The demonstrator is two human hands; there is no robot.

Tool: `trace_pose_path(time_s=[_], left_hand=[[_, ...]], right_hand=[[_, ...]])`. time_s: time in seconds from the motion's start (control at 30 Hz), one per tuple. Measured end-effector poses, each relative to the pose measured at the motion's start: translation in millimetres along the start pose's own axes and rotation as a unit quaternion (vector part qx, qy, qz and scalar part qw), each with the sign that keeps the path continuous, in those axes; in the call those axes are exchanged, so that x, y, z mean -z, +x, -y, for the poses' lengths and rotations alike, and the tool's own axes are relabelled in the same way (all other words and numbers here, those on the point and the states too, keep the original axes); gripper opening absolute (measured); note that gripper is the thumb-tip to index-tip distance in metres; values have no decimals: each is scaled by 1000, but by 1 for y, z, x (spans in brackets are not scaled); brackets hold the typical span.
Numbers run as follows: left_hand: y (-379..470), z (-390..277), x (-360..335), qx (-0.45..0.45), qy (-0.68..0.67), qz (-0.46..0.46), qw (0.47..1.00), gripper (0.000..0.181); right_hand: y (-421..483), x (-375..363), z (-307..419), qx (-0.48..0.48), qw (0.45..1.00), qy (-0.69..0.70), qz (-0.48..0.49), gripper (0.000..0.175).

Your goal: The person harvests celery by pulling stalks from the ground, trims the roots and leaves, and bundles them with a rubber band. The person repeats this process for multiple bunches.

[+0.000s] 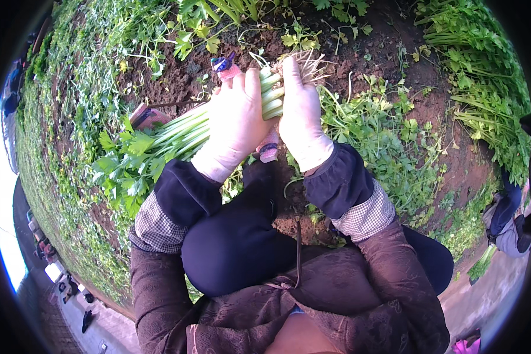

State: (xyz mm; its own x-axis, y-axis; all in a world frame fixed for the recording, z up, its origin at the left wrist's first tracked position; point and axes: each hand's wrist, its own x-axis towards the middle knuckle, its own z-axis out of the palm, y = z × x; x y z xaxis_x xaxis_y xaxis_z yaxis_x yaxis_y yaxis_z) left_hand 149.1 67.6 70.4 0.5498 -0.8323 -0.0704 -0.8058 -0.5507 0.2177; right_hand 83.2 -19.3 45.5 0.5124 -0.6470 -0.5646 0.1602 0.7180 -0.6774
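A bunch of celery [190, 128] lies slantwise before me, its leaves at the lower left and its pale roots [312, 68] at the upper right. My left hand [236, 117] is wrapped around the stalks just below their base. At the root end, my right hand [301, 106] grips the bunch, its thumb laid over the roots. Pink patterned material [267, 148] shows beneath the hands, and a similar pink piece with a blue end [225, 66] shows above my left hand; what they belong to is unclear.
Standing celery [230, 9] grows at the top. Cut celery [491, 88] is heaped along the right. Loose leafy stems [371, 128] cover brown soil beside my right arm. A partly visible person [509, 221] is at the far right, near another green bunch [482, 265].
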Motion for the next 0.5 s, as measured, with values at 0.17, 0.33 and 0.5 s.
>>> trace_pose_path(time_s=[0.17,0.33,0.5], left_hand=[[1,0,-17,12,-27,-32,999,73],[-4,2,-19,-13,-22,-72,997,73],[-5,0,-16,-8,-3,-71,997,79]], right_hand=[[3,17,13,17,996,-60,59,33],[18,44,38,286,925,-238,75,24],[22,48,47,42,949,-244,198,23]])
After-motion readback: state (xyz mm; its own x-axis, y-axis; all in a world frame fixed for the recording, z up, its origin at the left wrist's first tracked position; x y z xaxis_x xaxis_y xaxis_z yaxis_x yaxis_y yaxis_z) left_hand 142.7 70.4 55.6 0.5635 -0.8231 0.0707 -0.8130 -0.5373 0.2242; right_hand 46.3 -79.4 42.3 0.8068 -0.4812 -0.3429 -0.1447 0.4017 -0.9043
